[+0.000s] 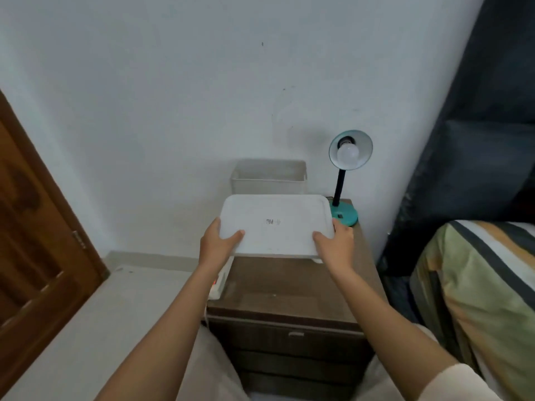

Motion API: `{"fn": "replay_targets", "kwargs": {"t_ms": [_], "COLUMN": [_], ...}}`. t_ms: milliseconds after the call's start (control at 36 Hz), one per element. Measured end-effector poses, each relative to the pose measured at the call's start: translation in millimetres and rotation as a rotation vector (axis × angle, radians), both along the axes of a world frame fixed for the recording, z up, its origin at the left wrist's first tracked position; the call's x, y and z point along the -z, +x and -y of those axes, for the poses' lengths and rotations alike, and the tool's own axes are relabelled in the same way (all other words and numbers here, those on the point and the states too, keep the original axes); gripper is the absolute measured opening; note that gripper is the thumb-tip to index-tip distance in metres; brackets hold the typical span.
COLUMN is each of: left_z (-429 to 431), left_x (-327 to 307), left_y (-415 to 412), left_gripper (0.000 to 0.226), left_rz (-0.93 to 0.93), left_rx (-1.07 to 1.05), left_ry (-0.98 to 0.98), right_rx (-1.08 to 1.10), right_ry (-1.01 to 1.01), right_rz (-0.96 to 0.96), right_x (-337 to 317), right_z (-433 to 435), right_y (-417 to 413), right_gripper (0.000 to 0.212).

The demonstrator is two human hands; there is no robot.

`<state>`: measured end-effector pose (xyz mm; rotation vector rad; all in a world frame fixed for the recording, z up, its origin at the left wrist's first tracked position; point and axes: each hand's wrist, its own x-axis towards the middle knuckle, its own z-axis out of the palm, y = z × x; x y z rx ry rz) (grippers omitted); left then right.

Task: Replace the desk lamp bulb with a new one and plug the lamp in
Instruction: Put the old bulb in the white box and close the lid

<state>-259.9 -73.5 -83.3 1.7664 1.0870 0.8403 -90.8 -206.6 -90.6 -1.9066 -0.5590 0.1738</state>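
A teal desk lamp (pixel 344 214) with a black neck stands at the back right of the brown nightstand (pixel 289 287). A white bulb (pixel 348 153) sits in its teal shade, which faces me. I hold a flat white lid (pixel 275 224) above the nightstand with both hands. My left hand (pixel 217 241) grips its left near corner. My right hand (pixel 337 241) grips its right near corner. Behind the lid stands an open white storage box (pixel 268 176) against the wall. Its inside is hidden from me.
A white power strip (pixel 221 282) with a red light lies at the nightstand's left edge, partly under my left arm. A wooden door (pixel 37 241) is at the left. A bed with a striped pillow (pixel 477 285) and dark headboard stands at the right.
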Motion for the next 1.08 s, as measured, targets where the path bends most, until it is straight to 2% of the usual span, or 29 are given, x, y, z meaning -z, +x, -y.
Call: {"fn": "replay_targets", "kwargs": {"t_ms": [139, 361, 639, 806, 944, 1083], "left_z": [36, 70, 62, 54, 52, 53], "left_x": [45, 91, 115, 124, 128, 129], "left_y": [-29, -42, -30, -17, -7, 2], "left_gripper": [0.074, 0.07, 0.055, 0.06, 0.074, 0.077], "left_rz": [-0.128, -0.28, -0.331, -0.441, -0.511, -0.541], "left_rx": [0.004, 0.114, 0.14, 0.139, 0.106, 0.068], "left_ry": [-0.104, -0.168, -0.125, -0.071, -0.062, -0.038], "right_rx": [-0.012, -0.03, -0.041, -0.026, -0.033, -0.021], "right_ry": [-0.054, -0.263, -0.47, -0.534, -0.539, -0.532], "right_rz": [-0.013, -0.121, -0.098, -0.076, -0.044, -0.06], "right_x": [35, 92, 111, 115, 116, 114], "right_z": [49, 93, 80, 67, 63, 57], "right_y": [-34, -49, -29, -19, -15, -13], "right_gripper": [0.046, 0.039, 0.037, 0.036, 0.039, 0.042]}}
